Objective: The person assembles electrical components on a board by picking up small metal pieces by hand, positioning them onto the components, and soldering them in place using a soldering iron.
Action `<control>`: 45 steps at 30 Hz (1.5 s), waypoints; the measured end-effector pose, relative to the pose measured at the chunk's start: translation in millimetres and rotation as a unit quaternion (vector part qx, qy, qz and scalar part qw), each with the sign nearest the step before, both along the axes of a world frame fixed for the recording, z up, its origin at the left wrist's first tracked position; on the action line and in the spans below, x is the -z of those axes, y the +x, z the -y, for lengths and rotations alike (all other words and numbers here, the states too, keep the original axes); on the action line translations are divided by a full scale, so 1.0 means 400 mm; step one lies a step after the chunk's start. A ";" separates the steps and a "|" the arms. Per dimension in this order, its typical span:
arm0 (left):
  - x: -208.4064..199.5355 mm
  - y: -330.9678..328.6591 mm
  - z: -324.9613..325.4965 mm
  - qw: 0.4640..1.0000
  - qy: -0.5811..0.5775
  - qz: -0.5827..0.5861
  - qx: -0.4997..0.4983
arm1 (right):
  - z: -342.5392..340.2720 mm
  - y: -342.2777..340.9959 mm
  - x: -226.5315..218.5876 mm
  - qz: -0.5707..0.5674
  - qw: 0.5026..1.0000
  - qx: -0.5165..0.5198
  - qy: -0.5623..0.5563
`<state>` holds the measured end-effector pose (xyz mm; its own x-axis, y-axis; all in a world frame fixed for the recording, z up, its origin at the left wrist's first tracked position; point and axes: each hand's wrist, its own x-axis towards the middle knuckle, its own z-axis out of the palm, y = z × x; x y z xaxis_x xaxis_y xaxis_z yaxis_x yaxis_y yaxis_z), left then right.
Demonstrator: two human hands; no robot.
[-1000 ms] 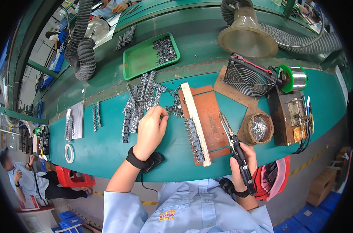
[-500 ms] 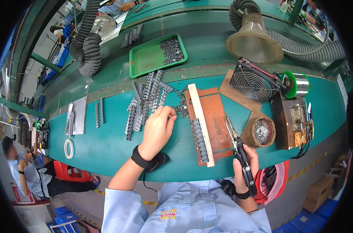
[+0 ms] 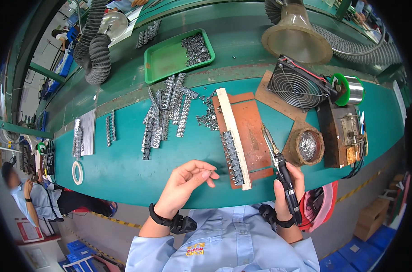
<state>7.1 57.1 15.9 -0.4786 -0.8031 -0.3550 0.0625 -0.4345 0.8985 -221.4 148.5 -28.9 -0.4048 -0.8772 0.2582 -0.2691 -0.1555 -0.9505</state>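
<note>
My left hand [image 3: 188, 183] is held over the mat's near side, thumb and forefinger pinched; whatever is between the tips is too small to make out. To its right, a row of small dark grey components [image 3: 233, 158] lines the left side of a pale wooden strip [image 3: 235, 140], which lies on a reddish-brown board [image 3: 251, 131]. My right hand [image 3: 291, 188] grips a black-handled soldering iron [image 3: 282, 174], its metal tip pointing away from me over the board's right edge. Loose small parts [image 3: 208, 119] are scattered left of the board's far end.
Joined metal component strips [image 3: 163, 111] lie left of centre, with a green tray [image 3: 167, 63] of small parts behind. On the right are a fan [image 3: 298, 88], a solder spool [image 3: 351, 89], a round pot [image 3: 309, 146] and a metal box [image 3: 333, 140]. An extraction hood [image 3: 296, 41] hangs beyond.
My left hand has come back toward me from beside the loose parts, to just left of the component row. My right hand keeps the soldering iron in nearly the same place.
</note>
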 end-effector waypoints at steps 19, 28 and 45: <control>0.059 -0.053 -0.041 0.992 0.098 -0.060 0.048 | 0.002 -0.005 -0.013 -0.019 1.000 -0.018 0.009; 0.051 -0.064 -0.037 0.993 0.101 -0.040 0.054 | 0.012 -0.013 -0.015 -0.046 0.998 -0.012 -0.038; 0.038 -0.077 -0.029 0.994 0.092 -0.013 0.050 | 0.009 -0.016 -0.015 -0.050 0.998 -0.020 -0.026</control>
<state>-23.8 68.6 0.6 -0.5639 -0.6733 -0.4782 0.0319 -0.5963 0.8021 -227.7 145.0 -22.9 -0.3402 -0.8761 0.3416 -0.3546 -0.2169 -0.9095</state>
